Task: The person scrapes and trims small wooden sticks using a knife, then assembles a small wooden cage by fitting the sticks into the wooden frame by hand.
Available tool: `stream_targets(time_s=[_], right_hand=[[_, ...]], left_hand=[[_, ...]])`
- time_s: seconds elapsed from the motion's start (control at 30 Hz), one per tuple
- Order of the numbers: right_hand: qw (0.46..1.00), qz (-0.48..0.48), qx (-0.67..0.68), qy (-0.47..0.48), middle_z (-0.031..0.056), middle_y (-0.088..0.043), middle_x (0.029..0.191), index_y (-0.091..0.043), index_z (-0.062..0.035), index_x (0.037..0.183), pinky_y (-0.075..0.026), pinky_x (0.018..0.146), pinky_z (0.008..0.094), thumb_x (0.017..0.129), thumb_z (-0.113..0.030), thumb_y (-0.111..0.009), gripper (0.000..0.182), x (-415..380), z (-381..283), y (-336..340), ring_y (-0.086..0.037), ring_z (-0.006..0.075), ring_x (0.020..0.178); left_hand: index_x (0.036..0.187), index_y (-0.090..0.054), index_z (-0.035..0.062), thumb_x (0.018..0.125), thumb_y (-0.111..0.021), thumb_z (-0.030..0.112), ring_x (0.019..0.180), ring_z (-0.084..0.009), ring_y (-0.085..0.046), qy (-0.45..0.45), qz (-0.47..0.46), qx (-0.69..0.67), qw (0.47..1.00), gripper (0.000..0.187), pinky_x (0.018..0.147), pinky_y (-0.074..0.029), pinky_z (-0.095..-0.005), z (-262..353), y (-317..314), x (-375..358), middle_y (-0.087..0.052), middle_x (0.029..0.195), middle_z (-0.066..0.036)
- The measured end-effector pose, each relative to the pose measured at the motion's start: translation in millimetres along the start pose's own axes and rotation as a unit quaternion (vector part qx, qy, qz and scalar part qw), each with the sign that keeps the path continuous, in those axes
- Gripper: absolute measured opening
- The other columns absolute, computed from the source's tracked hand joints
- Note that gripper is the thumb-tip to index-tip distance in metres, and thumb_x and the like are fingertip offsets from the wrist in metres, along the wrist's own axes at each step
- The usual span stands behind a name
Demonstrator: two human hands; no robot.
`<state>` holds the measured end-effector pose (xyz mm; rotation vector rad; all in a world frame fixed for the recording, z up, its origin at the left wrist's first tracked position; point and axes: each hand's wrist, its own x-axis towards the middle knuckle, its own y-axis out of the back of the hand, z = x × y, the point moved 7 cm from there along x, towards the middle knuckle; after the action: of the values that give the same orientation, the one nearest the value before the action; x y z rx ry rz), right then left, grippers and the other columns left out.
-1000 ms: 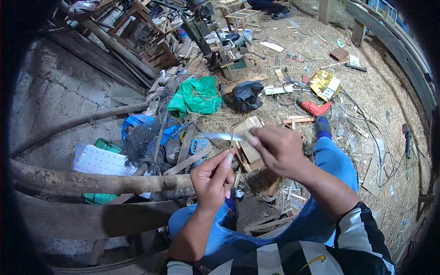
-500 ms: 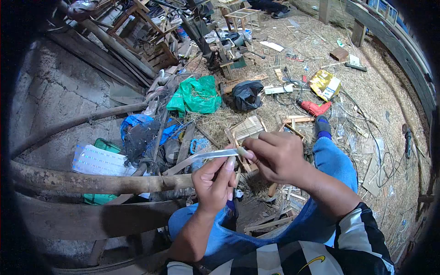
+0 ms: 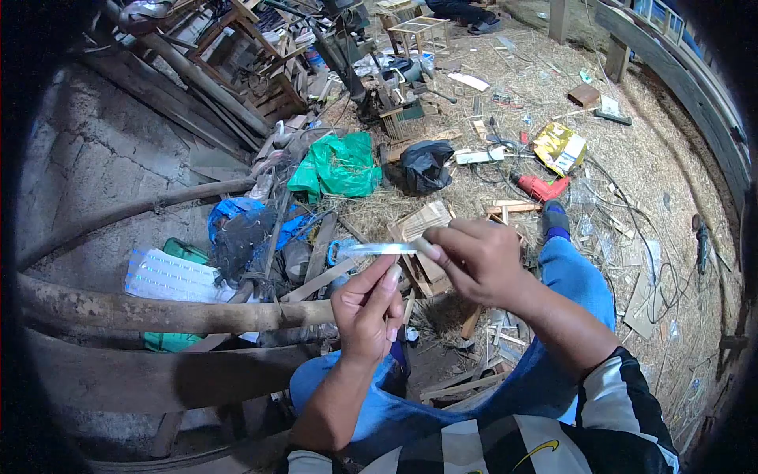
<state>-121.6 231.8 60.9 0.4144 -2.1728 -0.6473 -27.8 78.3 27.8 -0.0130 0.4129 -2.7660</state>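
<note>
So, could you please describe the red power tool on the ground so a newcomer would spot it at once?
On the littered ground, find the person's right shoe. Just beyond its toe, below the yellow packet, lies the red power tool. Its solid red body is far bigger than the small red piece beside the packet.

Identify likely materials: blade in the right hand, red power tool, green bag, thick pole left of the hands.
Blade: polished metal, probably steel; bright glare.
Red power tool: likely moulded plastic housing; smooth, uniform colour.
Green bag: thin, glossy plastic; crinkled highlights.
Thick pole: weathered wood or bamboo; mottled brown.
</note>
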Motion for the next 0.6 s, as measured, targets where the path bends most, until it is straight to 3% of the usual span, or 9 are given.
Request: stream_targets(time_s=[0.1, 0.2, 0.33, 0.4, 0.47, 0.5, 0.6], right_hand=[[0.999, -0.003, 0.0, 0.032, 0.007, -0.061, 0.069, -0.072, -0.0101, 0.095, -0.045, 0.05, 0.0373, 0.09, -0.02, -0.071, 0.012, -2.0, -1.7, -2.5, -0.062, 0.0249, 0.057], [1.0, 0.007, -0.001, -0.003, 0.005, -0.06, 0.07, -0.071, -0.0161, 0.096, -0.047, 0.048, 0.04, 0.09, -0.03, -0.068, 0.015, -1.1, 7.4, -4.8, -0.065, 0.0262, 0.06], [1.0, 0.018, -0.009, 0.008, 0.0055, -0.06, 0.07, -0.071, -0.0158, 0.096, -0.047, 0.049, 0.0404, 0.091, -0.03, -0.068, 0.015, -2.0, 4.1, -2.2, -0.064, 0.0262, 0.06], [1.0, 0.02, -0.012, 0.009, 0.0059, -0.061, 0.07, -0.072, -0.0154, 0.097, -0.047, 0.049, 0.0407, 0.092, -0.029, -0.067, 0.015, 1.6, 16.8, -0.9, -0.065, 0.0265, 0.061], [0.997, 0.037, -0.011, -0.061, 0.0066, -0.061, 0.07, -0.072, -0.015, 0.097, -0.047, 0.05, 0.0411, 0.092, -0.028, -0.067, 0.015, 5.1, 30.2, 3.4, -0.064, 0.0274, 0.06], [0.998, 0.043, -0.005, -0.041, 0.0081, -0.063, 0.071, -0.072, -0.0086, 0.096, -0.044, 0.05, 0.037, 0.094, -0.021, -0.068, 0.014, 4.9, 24.1, 6.6, -0.062, 0.0252, 0.057], [0.999, 0.024, 0.024, 0.002, 0.0084, -0.063, 0.071, -0.072, -0.0073, 0.096, -0.045, 0.051, 0.0369, 0.093, -0.021, -0.068, 0.015, 0.3, 4.7, 5.1, -0.062, 0.0252, 0.057]], left_hand=[[0.127, -0.065, 0.0015, 0.1, -0.055, 0.005, 0.036, -0.0069, -0.038, -0.039, -0.032, 0.005, 0.999, 0.029, 0.033, -0.032, -0.0225, -0.1, -0.7, 0.7, -0.053, 0.06, -0.003], [0.128, -0.064, 0.002, 0.1, -0.055, 0.005, 0.036, -0.0069, -0.038, -0.012, -0.005, -0.011, 1.0, 0.029, 0.033, -0.032, -0.0222, -5.0, 3.0, 4.6, -0.053, 0.059, -0.003], [0.13, -0.063, 0.0016, 0.1, -0.055, 0.006, 0.036, -0.0069, -0.037, -0.028, -0.034, 0.013, 0.999, 0.031, 0.033, -0.031, -0.022, -2.0, 0.1, 3.8, -0.052, 0.058, -0.003], [0.131, -0.063, 0.0016, 0.101, -0.054, 0.006, 0.035, -0.0067, -0.036, -0.001, 0.0, 0.001, 1.0, 0.032, 0.033, -0.031, -0.0218, -3.8, 1.8, 4.2, -0.05, 0.057, -0.002], [0.131, -0.063, 0.0026, 0.1, -0.056, 0.007, 0.037, -0.006, -0.037, 0.002, -0.018, -0.013, 1.0, 0.032, 0.035, -0.032, -0.0215, -2.2, 3.1, 1.5, -0.052, 0.058, -0.002], [0.132, -0.063, 0.0036, 0.1, -0.058, 0.007, 0.039, -0.0053, -0.038, 0.007, -0.037, -0.025, 0.999, 0.032, 0.036, -0.032, -0.0211, -2.2, 1.4, 1.0, -0.054, 0.059, -0.002], [0.137, -0.058, 0.0015, 0.102, -0.05, 0.006, 0.035, -0.0063, -0.036, 0.02, -0.042, -0.025, 0.999, 0.036, 0.034, -0.032, -0.0216, -3.8, -0.4, 3.0, -0.049, 0.056, -0.001]])
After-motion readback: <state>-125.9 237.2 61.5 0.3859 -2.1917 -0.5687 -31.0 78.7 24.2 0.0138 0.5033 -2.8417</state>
